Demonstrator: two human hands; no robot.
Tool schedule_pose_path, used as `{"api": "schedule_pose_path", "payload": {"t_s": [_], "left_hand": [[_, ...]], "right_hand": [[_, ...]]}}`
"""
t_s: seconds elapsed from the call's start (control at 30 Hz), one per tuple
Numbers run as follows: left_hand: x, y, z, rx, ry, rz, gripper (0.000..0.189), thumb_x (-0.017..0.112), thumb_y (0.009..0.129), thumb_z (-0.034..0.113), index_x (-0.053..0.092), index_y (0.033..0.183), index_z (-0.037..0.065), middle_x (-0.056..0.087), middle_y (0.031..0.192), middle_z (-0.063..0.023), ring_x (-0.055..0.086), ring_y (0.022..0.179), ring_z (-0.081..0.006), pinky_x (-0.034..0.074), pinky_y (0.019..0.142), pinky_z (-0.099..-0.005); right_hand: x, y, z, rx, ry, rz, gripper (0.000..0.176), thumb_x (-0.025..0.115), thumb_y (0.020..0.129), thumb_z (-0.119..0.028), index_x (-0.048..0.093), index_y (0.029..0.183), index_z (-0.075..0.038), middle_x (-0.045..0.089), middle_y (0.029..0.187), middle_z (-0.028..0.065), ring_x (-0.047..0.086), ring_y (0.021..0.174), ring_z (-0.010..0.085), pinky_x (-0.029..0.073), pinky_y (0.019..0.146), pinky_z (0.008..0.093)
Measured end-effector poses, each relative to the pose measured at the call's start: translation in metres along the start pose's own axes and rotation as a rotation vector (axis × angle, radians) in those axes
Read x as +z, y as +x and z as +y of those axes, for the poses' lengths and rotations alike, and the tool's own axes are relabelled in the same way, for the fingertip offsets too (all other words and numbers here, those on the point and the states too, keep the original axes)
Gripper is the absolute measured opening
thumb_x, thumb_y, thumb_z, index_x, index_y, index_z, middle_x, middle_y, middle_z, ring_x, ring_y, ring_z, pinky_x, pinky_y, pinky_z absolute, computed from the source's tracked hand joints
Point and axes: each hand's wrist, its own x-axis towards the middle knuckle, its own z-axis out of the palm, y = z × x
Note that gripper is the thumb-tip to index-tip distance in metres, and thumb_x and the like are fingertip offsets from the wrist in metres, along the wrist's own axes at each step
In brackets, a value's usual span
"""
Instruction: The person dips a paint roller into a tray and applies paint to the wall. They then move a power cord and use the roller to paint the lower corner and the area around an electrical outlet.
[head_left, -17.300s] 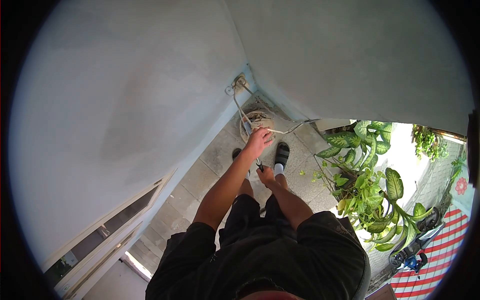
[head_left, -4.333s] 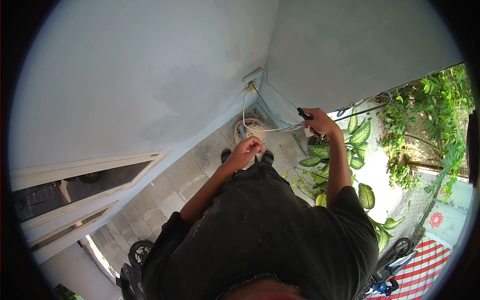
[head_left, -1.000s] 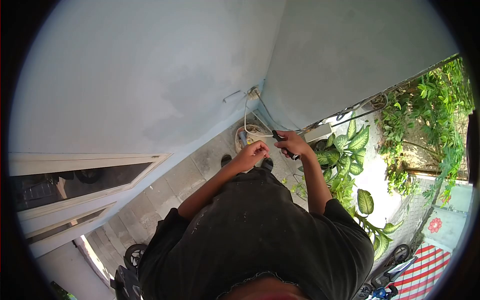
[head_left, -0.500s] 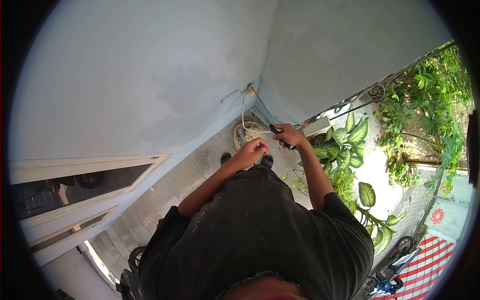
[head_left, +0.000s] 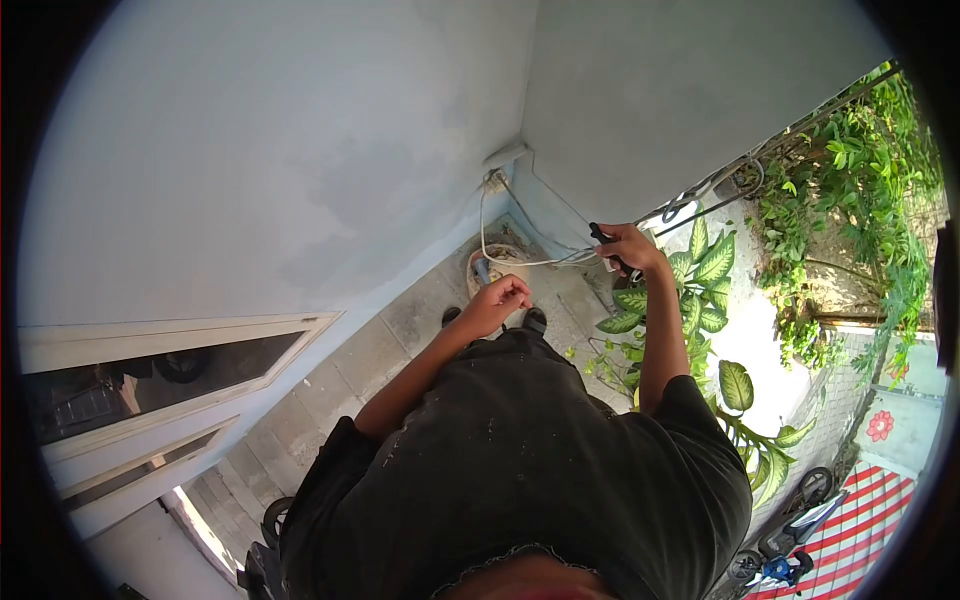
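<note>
My right hand (head_left: 630,250) is wrapped around a black-handled tool (head_left: 601,235), whose exact kind I cannot make out. A white cable (head_left: 484,222) hangs in a loop from the wall corner and runs right, towards the area just under that hand. My left hand (head_left: 497,303) is in front of my body with its fingers curled together; whatever may be in them is too small to tell. Just beyond the left hand, on the floor, stands a round tub (head_left: 473,268) with a grey pipe-like piece (head_left: 482,270) in it.
Two pale walls meet in a corner ahead, with a wall fitting (head_left: 497,181) low down. A leafy potted plant (head_left: 712,262) grows to the right, beside a low ledge with bundled cables (head_left: 690,205). A framed window (head_left: 170,375) is at left. Paving slabs (head_left: 335,385) cover the floor.
My right hand has moved right and slightly forward with the black-handled tool, away from the left hand. The left hand has barely moved.
</note>
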Motion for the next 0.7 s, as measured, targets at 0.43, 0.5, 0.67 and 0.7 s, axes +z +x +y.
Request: {"api": "schedule_pose_path", "payload": {"t_s": [0.43, 0.5, 0.67, 0.7], "left_hand": [[0.003, -0.004, -0.004, -0.009, 0.003, 0.006, 0.012, 0.047, 0.094, 0.007, 0.053, 0.103, 0.001, 0.061, 0.095, -0.0069, 0.06, 0.092, -0.013, 0.047, 0.085, -0.0283], [-0.001, -0.009, -0.008, -0.023, -0.03, 0.029, 0.013, 0.047, 0.094, 0.008, 0.053, 0.103, 0.001, 0.061, 0.093, -0.0068, 0.06, 0.09, -0.0126, 0.047, 0.084, -0.0279], [-0.006, -0.021, 0.004, -0.115, -0.038, 0.0, 0.014, 0.047, 0.094, 0.009, 0.053, 0.104, 0.001, 0.061, 0.091, -0.0066, 0.06, 0.087, -0.0122, 0.047, 0.081, -0.027], [-0.007, -0.023, 0.006, -0.128, -0.013, 0.011, 0.014, 0.048, 0.094, 0.009, 0.053, 0.104, 0.001, 0.061, 0.091, -0.0065, 0.059, 0.086, -0.012, 0.047, 0.08, -0.0267]], "right_hand": [[0.039, -0.012, -0.003, -0.08, -0.196, -0.006, 0.053, 0.064, 0.078, -0.005, 0.05, 0.128, 0.002, 0.051, 0.052, 0.0046, 0.049, 0.039, 0.0115, 0.038, 0.036, 0.0271], [0.049, -0.026, -0.012, -0.077, -0.171, -0.019, 0.052, 0.065, 0.078, -0.006, 0.051, 0.128, 0.002, 0.05, 0.052, 0.004, 0.048, 0.039, 0.0112, 0.038, 0.036, 0.0273], [0.072, 0.007, 0.004, 0.044, -0.151, -0.146, 0.05, 0.063, 0.08, -0.005, 0.05, 0.128, 0.001, 0.052, 0.058, 0.0011, 0.046, 0.041, 0.0077, 0.039, 0.036, 0.0255], [0.081, 0.017, 0.01, 0.06, -0.133, -0.157, 0.05, 0.063, 0.08, -0.006, 0.051, 0.128, 0.001, 0.052, 0.058, 0.0016, 0.046, 0.041, 0.0082, 0.039, 0.036, 0.0256]]}}
